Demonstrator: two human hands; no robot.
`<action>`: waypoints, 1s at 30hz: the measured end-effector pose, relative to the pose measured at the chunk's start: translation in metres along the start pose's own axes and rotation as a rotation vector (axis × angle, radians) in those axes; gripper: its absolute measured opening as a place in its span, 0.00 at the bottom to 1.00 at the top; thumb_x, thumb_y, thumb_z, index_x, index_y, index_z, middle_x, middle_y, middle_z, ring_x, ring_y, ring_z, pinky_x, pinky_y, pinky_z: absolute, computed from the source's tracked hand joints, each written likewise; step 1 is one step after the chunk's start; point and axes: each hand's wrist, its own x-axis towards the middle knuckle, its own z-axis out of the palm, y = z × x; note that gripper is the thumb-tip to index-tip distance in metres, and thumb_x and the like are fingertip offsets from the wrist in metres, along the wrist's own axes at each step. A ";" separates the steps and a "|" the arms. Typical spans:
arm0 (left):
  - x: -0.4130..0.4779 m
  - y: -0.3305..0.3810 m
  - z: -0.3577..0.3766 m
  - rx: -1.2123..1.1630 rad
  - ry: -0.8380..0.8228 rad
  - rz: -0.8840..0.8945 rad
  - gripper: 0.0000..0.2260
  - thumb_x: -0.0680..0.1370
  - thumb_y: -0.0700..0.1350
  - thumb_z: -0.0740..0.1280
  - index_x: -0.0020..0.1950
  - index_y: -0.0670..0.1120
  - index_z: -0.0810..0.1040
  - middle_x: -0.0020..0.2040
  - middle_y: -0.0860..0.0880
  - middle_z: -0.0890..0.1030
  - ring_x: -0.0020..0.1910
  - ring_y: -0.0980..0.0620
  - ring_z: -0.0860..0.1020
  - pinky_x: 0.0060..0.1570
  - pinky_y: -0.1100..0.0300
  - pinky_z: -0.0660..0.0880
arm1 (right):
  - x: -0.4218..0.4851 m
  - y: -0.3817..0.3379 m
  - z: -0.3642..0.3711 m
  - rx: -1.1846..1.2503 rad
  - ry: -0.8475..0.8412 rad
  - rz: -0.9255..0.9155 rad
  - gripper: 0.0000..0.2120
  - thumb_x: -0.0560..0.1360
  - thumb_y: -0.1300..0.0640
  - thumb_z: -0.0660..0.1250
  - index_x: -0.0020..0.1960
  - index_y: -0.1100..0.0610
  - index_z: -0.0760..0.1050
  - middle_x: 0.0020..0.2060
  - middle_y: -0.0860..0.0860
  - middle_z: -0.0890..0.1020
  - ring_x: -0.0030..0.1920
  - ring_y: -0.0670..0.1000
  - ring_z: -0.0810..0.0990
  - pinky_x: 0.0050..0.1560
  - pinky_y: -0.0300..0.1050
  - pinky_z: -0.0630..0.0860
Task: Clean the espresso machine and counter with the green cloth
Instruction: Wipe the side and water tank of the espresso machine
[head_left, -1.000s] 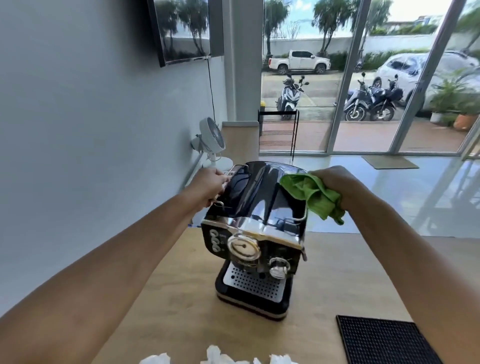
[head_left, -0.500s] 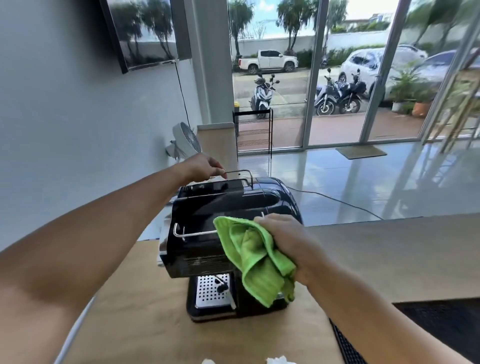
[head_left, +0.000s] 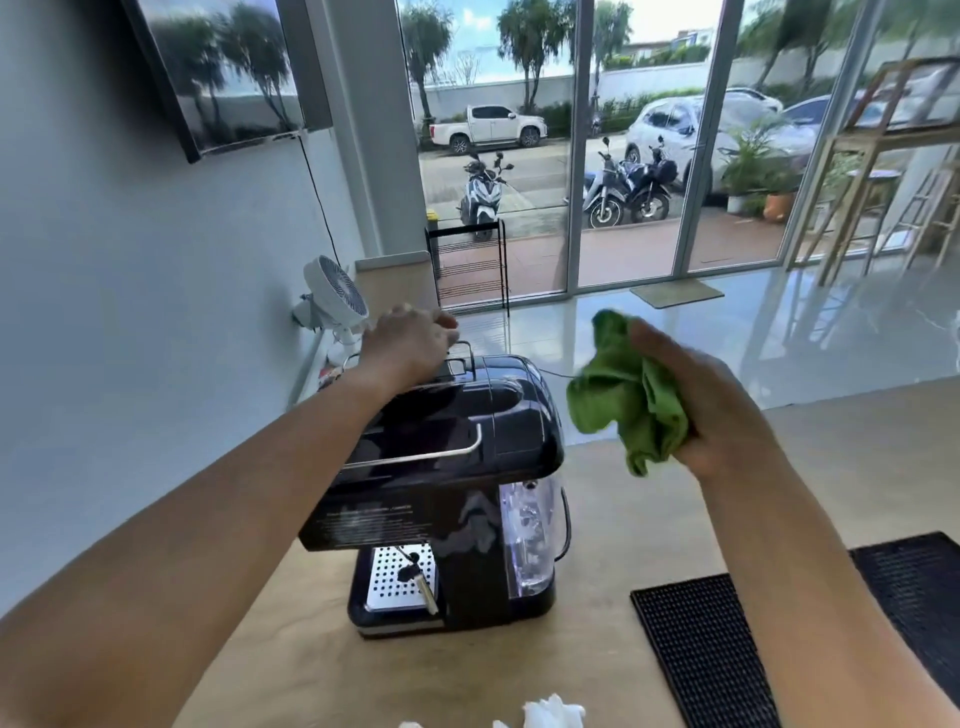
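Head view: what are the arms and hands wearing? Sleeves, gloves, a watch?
Nothing visible. The left hand and right hand are ungloved; both forearms are bare to the frame edge, with no sleeve, watch or bracelet. Fingers are too blurred to check for rings.

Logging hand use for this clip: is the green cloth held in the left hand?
No, the right hand grips the green cloth; the left hand is at the espresso machine's top rear.

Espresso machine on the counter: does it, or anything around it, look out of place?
The espresso machine stands turned askew, its front toward the wall, with the left hand at its top. Crumpled white tissues lie loose at the near edge of the counter. No spill or damage shows.
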 end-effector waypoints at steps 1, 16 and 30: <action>-0.003 0.010 0.004 -0.025 -0.005 0.027 0.12 0.77 0.58 0.62 0.58 0.58 0.78 0.59 0.47 0.80 0.59 0.44 0.76 0.62 0.45 0.72 | 0.010 0.002 -0.002 0.060 0.102 -0.078 0.18 0.75 0.57 0.70 0.61 0.66 0.78 0.39 0.57 0.83 0.32 0.55 0.82 0.27 0.47 0.79; -0.029 0.056 0.044 0.032 -0.015 -0.025 0.20 0.82 0.49 0.53 0.74 0.47 0.66 0.72 0.46 0.68 0.72 0.44 0.61 0.69 0.48 0.62 | 0.104 0.085 0.039 -0.417 -0.152 0.034 0.16 0.78 0.55 0.61 0.63 0.52 0.80 0.62 0.55 0.80 0.61 0.52 0.79 0.66 0.49 0.72; -0.027 0.066 0.041 0.323 -0.201 0.012 0.29 0.74 0.73 0.48 0.73 0.66 0.62 0.75 0.54 0.66 0.77 0.47 0.52 0.69 0.44 0.58 | 0.137 0.153 -0.006 -0.172 -0.167 0.307 0.22 0.80 0.44 0.55 0.55 0.59 0.80 0.47 0.60 0.81 0.51 0.60 0.78 0.53 0.53 0.73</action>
